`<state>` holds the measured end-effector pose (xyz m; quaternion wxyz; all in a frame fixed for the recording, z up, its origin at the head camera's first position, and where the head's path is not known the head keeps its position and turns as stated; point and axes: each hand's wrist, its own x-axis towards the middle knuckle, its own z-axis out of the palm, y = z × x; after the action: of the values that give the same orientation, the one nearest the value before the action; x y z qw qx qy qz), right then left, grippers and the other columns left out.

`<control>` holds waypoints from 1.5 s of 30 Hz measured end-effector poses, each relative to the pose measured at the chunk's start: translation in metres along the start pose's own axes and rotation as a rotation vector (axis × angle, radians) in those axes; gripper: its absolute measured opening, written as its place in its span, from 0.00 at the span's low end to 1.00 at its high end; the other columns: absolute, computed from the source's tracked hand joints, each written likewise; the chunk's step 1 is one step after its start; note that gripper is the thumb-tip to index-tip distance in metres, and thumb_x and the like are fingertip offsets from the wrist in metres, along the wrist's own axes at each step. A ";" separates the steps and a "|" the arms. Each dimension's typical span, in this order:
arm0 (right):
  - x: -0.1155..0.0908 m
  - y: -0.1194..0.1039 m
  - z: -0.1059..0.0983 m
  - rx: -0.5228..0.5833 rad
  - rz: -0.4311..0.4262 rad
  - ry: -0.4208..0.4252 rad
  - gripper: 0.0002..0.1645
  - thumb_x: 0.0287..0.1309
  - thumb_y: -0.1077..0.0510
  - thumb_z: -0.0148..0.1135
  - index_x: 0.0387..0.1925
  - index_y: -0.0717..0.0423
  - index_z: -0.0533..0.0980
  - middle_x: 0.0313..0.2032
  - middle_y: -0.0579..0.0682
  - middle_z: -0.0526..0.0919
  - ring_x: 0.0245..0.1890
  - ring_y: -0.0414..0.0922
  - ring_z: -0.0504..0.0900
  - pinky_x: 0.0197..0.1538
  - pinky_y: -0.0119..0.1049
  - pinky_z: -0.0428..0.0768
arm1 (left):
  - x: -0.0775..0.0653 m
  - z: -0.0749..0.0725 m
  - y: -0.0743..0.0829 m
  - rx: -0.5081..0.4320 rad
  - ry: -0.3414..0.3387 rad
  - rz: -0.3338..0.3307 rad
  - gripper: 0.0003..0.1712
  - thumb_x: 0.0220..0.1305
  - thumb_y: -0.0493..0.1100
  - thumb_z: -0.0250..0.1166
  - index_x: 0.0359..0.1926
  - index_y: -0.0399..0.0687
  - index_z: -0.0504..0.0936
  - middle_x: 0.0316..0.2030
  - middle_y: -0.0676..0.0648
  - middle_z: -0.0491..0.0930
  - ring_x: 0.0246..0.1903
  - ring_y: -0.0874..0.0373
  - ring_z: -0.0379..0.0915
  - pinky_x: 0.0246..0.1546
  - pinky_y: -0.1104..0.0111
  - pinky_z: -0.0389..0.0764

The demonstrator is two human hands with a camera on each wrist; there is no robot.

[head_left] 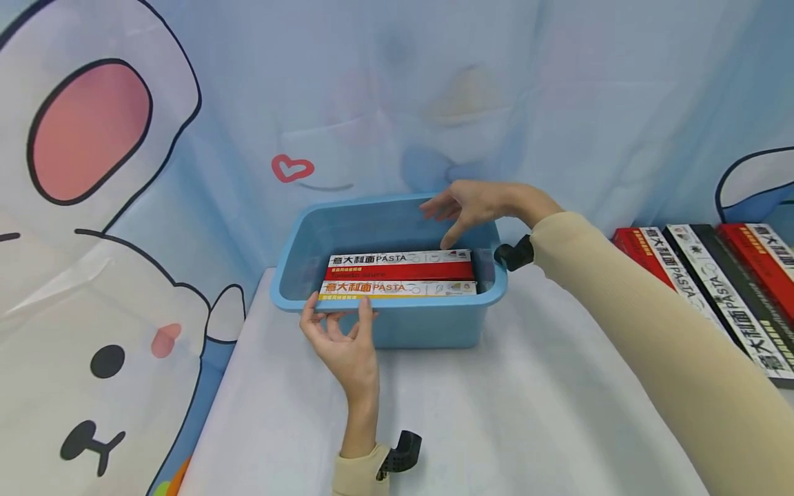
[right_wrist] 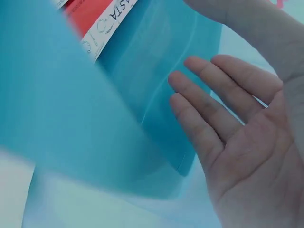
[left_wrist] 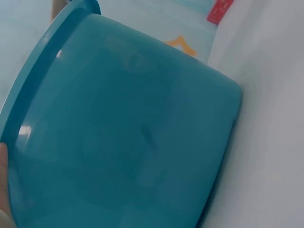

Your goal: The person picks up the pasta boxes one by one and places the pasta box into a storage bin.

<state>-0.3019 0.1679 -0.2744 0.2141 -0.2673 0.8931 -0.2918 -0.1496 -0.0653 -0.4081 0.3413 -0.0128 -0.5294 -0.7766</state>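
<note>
A light blue plastic basin [head_left: 428, 327] stands on the white table. Inside lie pasta boxes: one white and red with black lettering [head_left: 400, 265], and in front of it one with orange lettering [head_left: 397, 288]. At the front rim, my left hand [head_left: 347, 351] holds the basin's edge, thumb over the rim and some fingers bent beneath it. My right hand [head_left: 474, 207] hovers over the back right of the basin with its fingers extended, thumb pointing down near the rear box. In the right wrist view its palm [right_wrist: 256, 166] shows bare beside the basin wall [right_wrist: 137, 76].
Several more pasta boxes lie at the right on the table, including a red one [head_left: 642, 255], a dark one [head_left: 728, 275] and another red one [head_left: 753, 255]. A pale blue printed curtain [head_left: 384, 103] hangs behind the basin. A white cartoon figure [head_left: 112, 296] fills the left side.
</note>
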 end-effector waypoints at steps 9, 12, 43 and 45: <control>-0.036 0.001 -0.011 0.106 -0.132 0.076 0.44 0.64 0.61 0.73 0.77 0.63 0.64 0.72 0.62 0.72 0.72 0.61 0.70 0.74 0.58 0.71 | 0.004 -0.003 -0.004 -0.007 0.009 0.004 0.42 0.62 0.26 0.71 0.71 0.36 0.58 0.49 0.45 0.61 0.44 0.53 0.75 0.37 0.60 0.92; -0.060 0.008 -0.018 0.103 -0.114 0.158 0.43 0.65 0.59 0.73 0.77 0.60 0.65 0.72 0.60 0.72 0.73 0.60 0.70 0.74 0.61 0.70 | 0.006 -0.004 -0.005 -0.002 0.012 0.013 0.42 0.62 0.26 0.71 0.71 0.36 0.58 0.50 0.45 0.62 0.45 0.53 0.75 0.37 0.60 0.92; -0.298 0.229 0.139 0.190 0.667 0.717 0.57 0.74 0.44 0.61 0.80 0.71 0.39 0.74 0.81 0.47 0.72 0.79 0.48 0.55 0.73 0.72 | 0.003 0.001 -0.002 -0.013 -0.005 0.011 0.41 0.62 0.26 0.71 0.70 0.35 0.59 0.48 0.45 0.62 0.44 0.53 0.76 0.37 0.60 0.92; -0.297 0.228 0.145 0.207 0.686 0.739 0.58 0.73 0.44 0.62 0.81 0.68 0.38 0.76 0.79 0.46 0.73 0.78 0.48 0.56 0.72 0.70 | 0.004 0.001 -0.002 -0.013 -0.006 0.014 0.41 0.62 0.26 0.71 0.70 0.35 0.58 0.48 0.44 0.62 0.44 0.53 0.76 0.37 0.61 0.92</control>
<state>-0.0768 0.4445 -0.4588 -0.0071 0.1844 0.9119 -0.3666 -0.1538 -0.0662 -0.4083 0.3452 -0.0209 -0.5251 -0.7776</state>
